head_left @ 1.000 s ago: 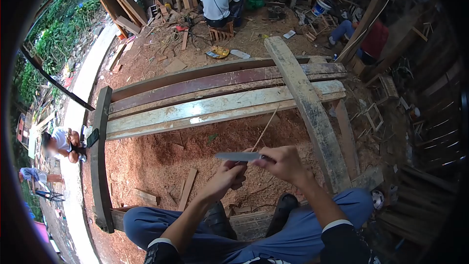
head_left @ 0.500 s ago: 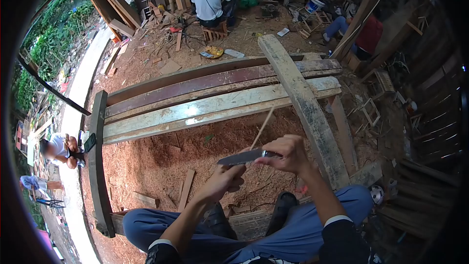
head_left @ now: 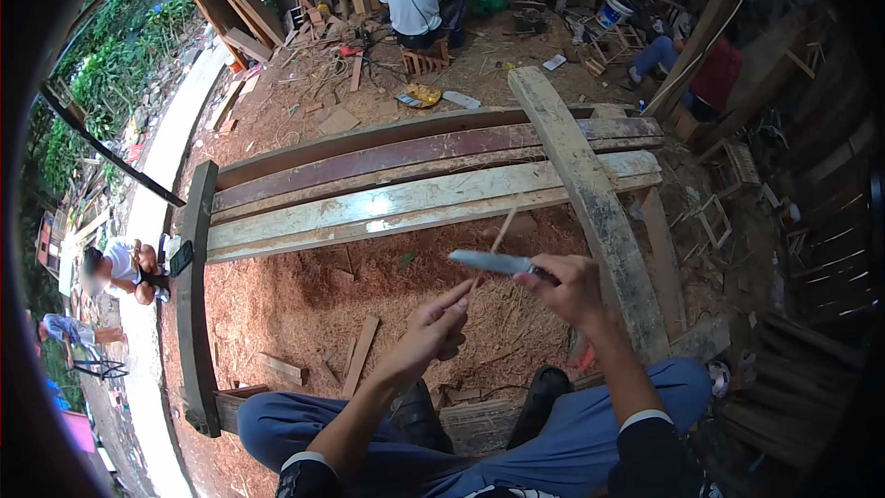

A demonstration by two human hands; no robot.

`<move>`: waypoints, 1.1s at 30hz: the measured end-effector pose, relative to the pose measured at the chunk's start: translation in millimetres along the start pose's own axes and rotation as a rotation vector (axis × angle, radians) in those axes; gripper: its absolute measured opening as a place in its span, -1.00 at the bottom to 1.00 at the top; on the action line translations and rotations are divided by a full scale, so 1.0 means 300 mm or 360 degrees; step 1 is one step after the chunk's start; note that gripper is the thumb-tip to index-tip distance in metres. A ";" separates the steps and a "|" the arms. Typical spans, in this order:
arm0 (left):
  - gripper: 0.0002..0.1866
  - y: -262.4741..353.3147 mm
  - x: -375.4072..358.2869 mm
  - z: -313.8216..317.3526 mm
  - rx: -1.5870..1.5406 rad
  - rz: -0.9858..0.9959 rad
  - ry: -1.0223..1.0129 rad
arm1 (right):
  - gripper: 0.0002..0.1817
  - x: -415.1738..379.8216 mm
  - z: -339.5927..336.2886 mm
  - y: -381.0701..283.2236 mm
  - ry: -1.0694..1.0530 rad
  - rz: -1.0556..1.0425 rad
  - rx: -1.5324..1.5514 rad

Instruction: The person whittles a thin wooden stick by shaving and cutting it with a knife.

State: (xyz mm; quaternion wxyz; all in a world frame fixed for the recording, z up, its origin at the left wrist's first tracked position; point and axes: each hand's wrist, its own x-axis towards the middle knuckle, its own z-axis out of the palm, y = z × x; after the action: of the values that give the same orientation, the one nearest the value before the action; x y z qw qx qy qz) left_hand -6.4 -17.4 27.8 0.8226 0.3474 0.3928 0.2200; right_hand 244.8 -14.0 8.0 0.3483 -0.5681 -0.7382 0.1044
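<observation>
A thin wooden stick (head_left: pixel 502 231) slants up and away from my left hand (head_left: pixel 431 332), whose fingers are closed on its lower end. My right hand (head_left: pixel 567 288) grips a knife (head_left: pixel 489 262) by its dark handle. The wide blade points left and crosses the stick a little above my left fingertips. Both hands are over the shavings-covered ground, in front of a bench of long planks (head_left: pixel 369 207).
A thick plank (head_left: pixel 590 194) lies across the bench's right end. A dark beam (head_left: pixel 195 314) runs along the left side, with a phone (head_left: pixel 182 258) at it. People (head_left: pixel 419 0) sit at the back and left. Wood offcuts (head_left: pixel 361 355) litter the ground.
The knife has moved up along the stick, away from my left fingers, and its blade now tips up slightly at the left. The whole view has shifted a little.
</observation>
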 end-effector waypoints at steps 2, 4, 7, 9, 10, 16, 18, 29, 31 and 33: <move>-0.58 -0.039 0.004 0.003 0.0043 -0.0035 -0.0015 | -0.57 -0.007 0.039 -0.042 -0.0090 -0.0118 0.0050; -0.67 -0.099 0.022 -0.011 0.0072 -0.0139 -0.0028 | -0.59 -0.021 0.073 -0.070 -0.0143 -0.0248 0.0111; -0.75 -0.104 0.022 -0.023 0.0112 -0.0099 -0.0052 | -0.59 -0.015 0.069 -0.070 -0.0157 -0.0282 0.0089; -0.76 -0.081 0.008 -0.001 0.0082 -0.0049 -0.0041 | -0.59 -0.008 0.059 -0.060 -0.0121 -0.0313 0.0078; -0.76 -0.067 -0.001 0.019 0.0044 -0.0034 -0.0028 | -0.58 -0.004 0.052 -0.059 -0.0107 -0.0323 0.0060; -0.83 -0.083 0.014 -0.006 -0.0023 -0.0081 0.0096 | -0.58 -0.014 0.059 -0.059 -0.0192 -0.0326 0.0014; -0.86 -0.085 0.015 -0.013 -0.0027 -0.0106 0.0090 | -0.58 -0.016 0.061 -0.059 -0.0215 -0.0319 0.0005; -0.43 -0.018 -0.032 0.035 0.0058 -0.0031 -0.0164 | -0.55 0.030 -0.042 0.055 -0.0041 0.0047 0.0076; -0.46 -0.033 -0.029 0.033 0.0035 -0.0006 -0.0105 | -0.55 0.034 -0.038 0.041 0.0096 -0.0051 0.0043; -0.47 -0.051 -0.021 0.017 0.0075 0.0040 -0.0064 | -0.56 0.026 -0.035 0.039 0.0014 0.0024 0.0020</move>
State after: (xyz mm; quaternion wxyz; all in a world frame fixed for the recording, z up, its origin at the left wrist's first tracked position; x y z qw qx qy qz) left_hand -4.9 -33.4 21.9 0.8190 0.3759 0.3768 0.2141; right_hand 259.5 -5.6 12.3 0.3544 -0.5719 -0.7316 0.1093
